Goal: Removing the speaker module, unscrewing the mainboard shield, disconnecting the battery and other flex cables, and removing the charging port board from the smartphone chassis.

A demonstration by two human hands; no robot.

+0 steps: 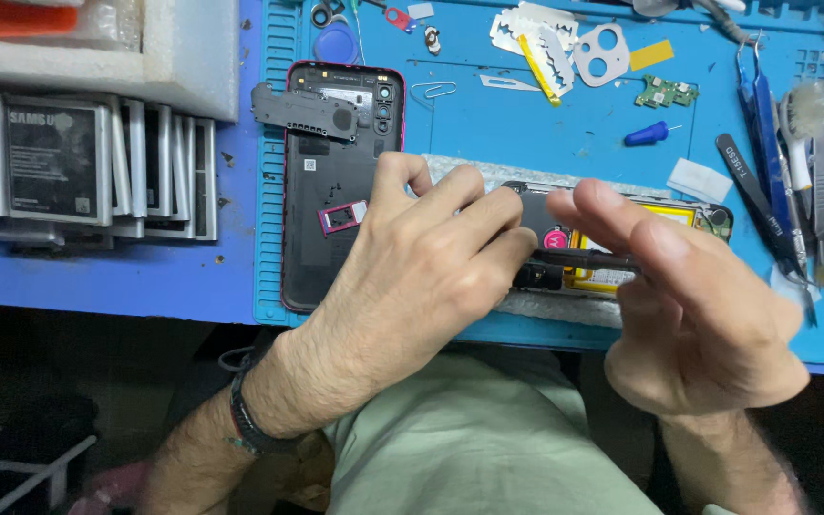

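Head cam looks down on a blue repair mat (526, 143) with an opened smartphone (622, 243) lying across a grey strip. The left hand (412, 277) has its fingers pressed together on the phone's near end; the right hand (698, 305) is blurred, fingers apart above a dark tool, grip hard to tell. At 9 o'clock lies the detached back cover (321, 219) with a pink SIM tray (343, 217); batteries (59, 162) are stacked further left. Tweezers (760, 191) at 3 o'clock, razor blades (526, 33) at 12.
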